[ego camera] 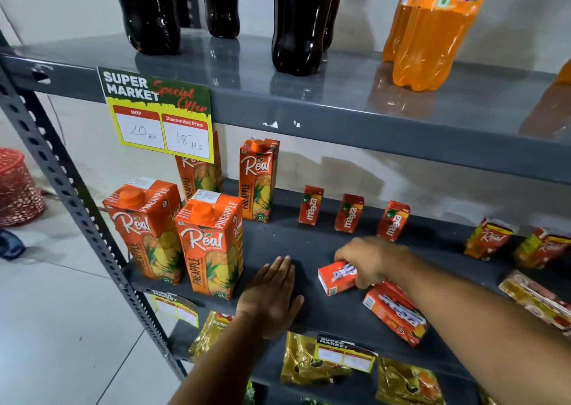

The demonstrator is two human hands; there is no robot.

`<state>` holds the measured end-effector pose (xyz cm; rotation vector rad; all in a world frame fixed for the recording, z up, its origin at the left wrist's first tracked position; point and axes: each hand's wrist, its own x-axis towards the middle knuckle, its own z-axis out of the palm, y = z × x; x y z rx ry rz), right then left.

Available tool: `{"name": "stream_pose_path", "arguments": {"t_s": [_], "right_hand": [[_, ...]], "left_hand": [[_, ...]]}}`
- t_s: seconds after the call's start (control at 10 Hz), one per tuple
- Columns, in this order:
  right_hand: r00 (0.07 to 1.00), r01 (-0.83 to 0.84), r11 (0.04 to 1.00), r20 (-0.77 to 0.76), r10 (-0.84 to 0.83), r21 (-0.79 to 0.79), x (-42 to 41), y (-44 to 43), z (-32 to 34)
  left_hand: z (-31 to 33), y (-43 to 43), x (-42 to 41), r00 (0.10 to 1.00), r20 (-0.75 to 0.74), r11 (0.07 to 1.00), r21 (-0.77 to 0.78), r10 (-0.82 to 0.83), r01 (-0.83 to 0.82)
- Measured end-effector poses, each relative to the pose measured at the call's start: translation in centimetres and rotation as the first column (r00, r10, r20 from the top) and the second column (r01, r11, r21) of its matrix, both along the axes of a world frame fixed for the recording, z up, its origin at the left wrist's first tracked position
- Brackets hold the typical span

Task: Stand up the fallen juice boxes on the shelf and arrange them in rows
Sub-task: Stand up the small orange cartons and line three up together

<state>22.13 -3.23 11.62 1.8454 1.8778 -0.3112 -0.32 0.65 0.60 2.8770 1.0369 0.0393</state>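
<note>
grey metal shelving fills the view, with a slotted upright [66, 188] at left and pale floor tiles beyond it. a price tag [159, 113] on the upper shelf edge reads "super market special offer", mrp 20 rs, discounted price 18 rs. above it stand dark cola bottles [301, 25] and orange fanta bottles [432, 31].

on the middle shelf [290, 244], four tall "real pineapple" cartons [211, 244] stand upright at left, two in front and two behind. the left hand [272, 296] lies flat on the shelf board just beside the front carton, fingers together and extended, gripping nothing. behind, three small "maaza" boxes [349, 213] stand upright in a row near the back, spaced apart. the right hand [370, 259] is closed around one small red juice box [336, 276], tilted at the shelf front; its print is blurred. touching that hand's underside, a fallen maaza box [397, 312] lies on its side at the front edge. open board lies between the back row and both hands. further right, small "real" boxes [488, 239] stand leaning; one pack [537, 299] lies flat. gold pouches [309, 361] occupy the shelf below.
</note>
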Motion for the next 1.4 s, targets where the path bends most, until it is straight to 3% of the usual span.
{"name": "stream_pose_path", "arguments": {"t_s": [0.1,0.3,0.5,0.7,0.8,0.9,1.1,1.4], "right_hand": [[0.967,-0.238,0.964,0.124,0.224,0.114,-1.1,1.0,2.1],[0.85,-0.516,0.84,0.219,0.479,0.165,-3.6,0.8,1.9],[0.91,-0.413,0.872,0.074,0.408,0.264,-2.6,0.6,2.2],[0.882,-0.45,0.827,0.024,0.47,0.336,-2.2,0.4,3.9],[0.883,-0.455,0.84,0.032,0.467,0.296,-2.3,0.4,4.3],[0.952,-0.305,0.917,0.049,0.303,0.255,-2.7,0.6,4.4],[0.977,-0.039,0.983,-0.198,0.075,0.179,-2.5,0.7,4.7],[0.953,0.262,0.953,-0.194,-0.231,0.152,-4.2,0.9,3.1]], "left_hand": [[-0.2,0.1,0.0,1.0,0.024,1.0,0.003,0.0,0.0],[-0.4,0.0,0.0,0.999,0.049,1.0,0.015,0.004,-0.005],[-0.7,0.2,0.0,0.998,0.064,1.0,0.03,0.004,-0.006],[-0.9,0.2,0.1,0.998,0.059,1.0,0.031,0.001,-0.003],[-1.0,0.2,0.0,0.998,0.06,0.999,0.039,0.001,-0.004],[-0.9,0.2,0.0,0.997,0.074,0.999,0.036,0.004,-0.006],[-0.9,0.3,0.0,0.998,0.064,1.0,0.029,0.004,-0.006],[-1.4,-0.1,0.3,0.999,0.047,0.999,0.026,-0.021,0.02]]}}
